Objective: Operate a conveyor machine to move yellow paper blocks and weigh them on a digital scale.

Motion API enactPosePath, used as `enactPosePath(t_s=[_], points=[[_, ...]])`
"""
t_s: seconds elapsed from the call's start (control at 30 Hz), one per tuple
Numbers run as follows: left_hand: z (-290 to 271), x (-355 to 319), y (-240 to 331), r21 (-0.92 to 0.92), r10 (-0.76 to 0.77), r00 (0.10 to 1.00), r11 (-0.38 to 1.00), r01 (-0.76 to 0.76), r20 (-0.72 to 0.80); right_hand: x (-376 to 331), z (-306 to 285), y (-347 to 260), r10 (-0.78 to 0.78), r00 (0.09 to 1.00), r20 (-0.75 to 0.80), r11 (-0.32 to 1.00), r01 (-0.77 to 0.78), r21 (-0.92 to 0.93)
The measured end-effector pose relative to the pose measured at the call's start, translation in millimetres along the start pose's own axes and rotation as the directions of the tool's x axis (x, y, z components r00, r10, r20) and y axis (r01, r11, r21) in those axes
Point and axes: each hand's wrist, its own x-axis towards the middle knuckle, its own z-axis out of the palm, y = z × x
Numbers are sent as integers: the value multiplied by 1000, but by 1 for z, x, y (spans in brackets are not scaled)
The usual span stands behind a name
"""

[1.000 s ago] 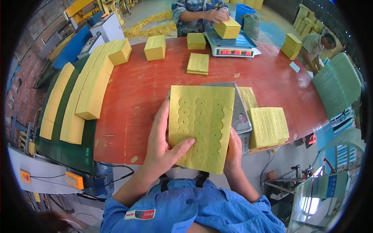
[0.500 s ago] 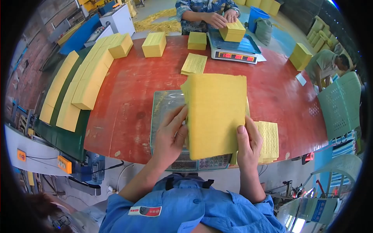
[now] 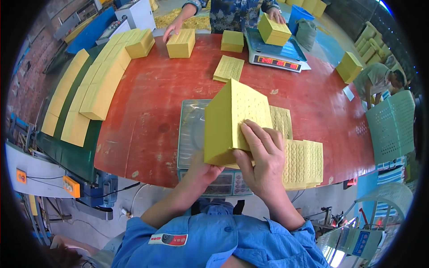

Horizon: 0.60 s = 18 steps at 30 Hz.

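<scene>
A thick stack of yellow paper (image 3: 223, 120), its upper face embossed with wavy rows, is held tilted over a weighing scale (image 3: 191, 134). My left hand (image 3: 203, 172) grips it from below at the near left corner; most of its fingers are hidden under the stack. Across the embossed face lies my right hand (image 3: 266, 154), fingers bent over it and thumb at the near edge. Just right of that hand is a flatter pile of embossed yellow sheets (image 3: 304, 163) at the table's near edge. More embossed sheets (image 3: 280, 121) show behind the held stack.
Yellow blocks line a green strip (image 3: 80, 129) left of the red table (image 3: 147, 125). Across it, a co-worker's hand (image 3: 273, 15) touches a block on a second scale (image 3: 275, 60); their other hand (image 3: 174, 30) touches another block. A green perforated chair (image 3: 392, 125) stands right.
The stack in my hands has turned from its plain face to its embossed face and edge. My right hand has moved onto that face. The co-worker's hands have spread apart.
</scene>
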Motion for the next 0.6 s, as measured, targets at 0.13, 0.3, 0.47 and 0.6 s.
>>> enactPosePath(t_s=[0.13,0.3,0.47,0.6], points=[[-2,-2,11,-8,-48,997,999,48,-54,-2,17,-3,13,1000,0,999,-13,-29],[27,-51,36,-65,-54,997,997,51,-56,-9,28,-10,-47,999,11,996,48,-72],[10,-100,47,598,121,985,801,-25,-120,-12,39,-19,-90,995,44,993,93,-73],[38,-110,51,923,511,768,-236,-305,385,-17,45,-26,-109,993,53,989,114,-95]])
